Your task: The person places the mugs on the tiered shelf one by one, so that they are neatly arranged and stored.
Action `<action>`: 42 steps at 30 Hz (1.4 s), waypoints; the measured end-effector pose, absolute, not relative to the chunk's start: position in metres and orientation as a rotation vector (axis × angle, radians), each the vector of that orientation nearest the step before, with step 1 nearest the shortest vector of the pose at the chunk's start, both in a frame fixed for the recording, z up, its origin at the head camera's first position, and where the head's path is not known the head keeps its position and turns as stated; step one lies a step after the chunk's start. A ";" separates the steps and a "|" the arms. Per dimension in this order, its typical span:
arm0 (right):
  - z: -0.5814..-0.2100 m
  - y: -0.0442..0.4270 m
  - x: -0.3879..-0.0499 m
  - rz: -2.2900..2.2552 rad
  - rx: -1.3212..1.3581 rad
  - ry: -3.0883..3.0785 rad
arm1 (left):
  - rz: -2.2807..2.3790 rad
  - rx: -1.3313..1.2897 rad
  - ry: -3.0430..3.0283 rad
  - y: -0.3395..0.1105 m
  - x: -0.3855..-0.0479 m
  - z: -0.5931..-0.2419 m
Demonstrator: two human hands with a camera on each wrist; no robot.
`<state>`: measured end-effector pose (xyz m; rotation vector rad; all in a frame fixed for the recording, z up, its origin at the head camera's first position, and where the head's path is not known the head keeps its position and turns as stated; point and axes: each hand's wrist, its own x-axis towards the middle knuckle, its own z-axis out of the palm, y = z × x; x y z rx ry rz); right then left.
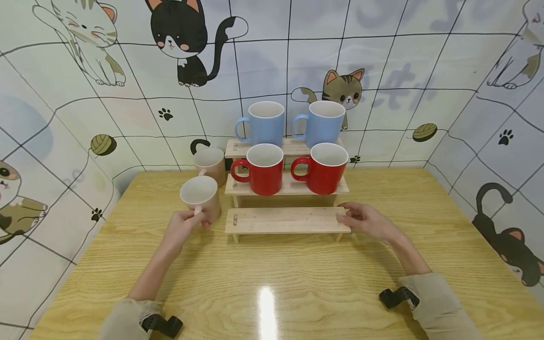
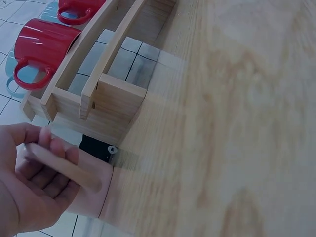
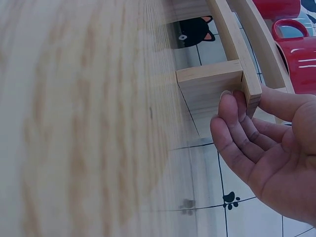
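Note:
My left hand (image 1: 182, 227) grips the handle of a pale pink mug (image 1: 207, 198); in the left wrist view its fingers (image 2: 55, 186) curl through that handle. Whether the mug's base touches the table cannot be told. Behind it stands a second pale pink mug (image 1: 213, 163). A three-step wooden display rack (image 1: 286, 220) is to the right, its lowest step bare. On the middle step are two red mugs (image 1: 267, 171), on the top step two light blue mugs (image 1: 268, 125). My right hand (image 1: 369, 221) pinches the lowest step's right end, thumb above and fingers below.
The wood-grain table (image 1: 306, 278) extends in front of the rack and to both sides. Behind it hangs a white grid backdrop (image 1: 263, 61) with cartoon cats. A small black camera (image 1: 398, 298) sits on each sleeve cuff.

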<state>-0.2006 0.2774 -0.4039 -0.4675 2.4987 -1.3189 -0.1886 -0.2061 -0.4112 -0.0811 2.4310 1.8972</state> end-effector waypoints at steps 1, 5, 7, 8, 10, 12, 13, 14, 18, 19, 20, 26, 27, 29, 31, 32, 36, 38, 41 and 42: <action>-0.404 0.277 -0.201 -1.316 -0.467 2.501 | 1.911 -0.106 2.429 -0.205 -0.189 -0.411; -0.404 0.277 -0.201 -1.313 -0.467 2.505 | 1.958 -0.179 2.428 -0.202 -0.189 -0.412; -0.404 0.277 -0.201 -1.314 -0.463 2.507 | 1.971 -0.209 2.432 -0.201 -0.190 -0.413; -0.404 0.277 -0.201 -1.317 -0.463 2.505 | 1.978 -0.222 2.437 -0.201 -0.190 -0.414; -0.404 0.277 -0.201 -1.319 -0.463 2.503 | 2.008 -0.239 2.437 -0.200 -0.191 -0.415; -0.404 0.277 -0.201 -1.317 -0.461 2.505 | 2.048 -0.262 2.437 -0.199 -0.192 -0.416; -0.404 0.277 -0.201 -1.318 -0.464 2.504 | 2.072 -0.276 2.436 -0.199 -0.193 -0.417; -0.404 0.277 -0.201 -1.321 -0.465 2.503 | 2.097 -0.291 2.436 -0.199 -0.193 -0.417; -0.404 0.277 -0.201 -1.323 -0.469 2.504 | 2.191 -0.360 2.424 -0.198 -0.192 -0.416; -0.404 0.277 -0.201 -1.321 -0.471 2.506 | 2.221 -0.381 2.415 -0.197 -0.193 -0.415; -0.404 0.278 -0.201 -1.319 -0.470 2.507 | 2.254 -0.397 2.404 -0.197 -0.193 -0.415; -0.404 0.277 -0.201 -1.313 -0.464 2.515 | 2.508 -0.456 2.257 -0.197 -0.194 -0.415; -0.404 0.277 -0.201 -1.312 -0.463 2.514 | 2.542 -0.461 2.236 -0.198 -0.194 -0.415; -0.404 0.277 -0.201 -1.316 -0.460 2.508 | 2.594 -0.469 2.202 -0.200 -0.193 -0.415; -0.404 0.277 -0.201 -1.315 -0.459 2.505 | 2.630 -0.467 2.184 -0.201 -0.192 -0.414; -0.404 0.277 -0.201 -1.316 -0.459 2.504 | 2.643 -0.458 2.186 -0.202 -0.192 -0.413; -0.404 0.277 -0.201 -1.317 -0.463 2.506 | 2.677 -0.428 2.204 -0.205 -0.191 -0.406; -0.404 0.277 -0.201 -1.319 -0.468 2.506 | 2.687 -0.408 2.215 -0.206 -0.190 -0.402; -0.404 0.277 -0.201 -1.323 -0.468 2.502 | 2.705 -0.374 2.213 -0.206 -0.188 -0.395; -0.404 0.277 -0.201 -1.324 -0.468 2.501 | 2.709 -0.363 2.213 -0.206 -0.187 -0.393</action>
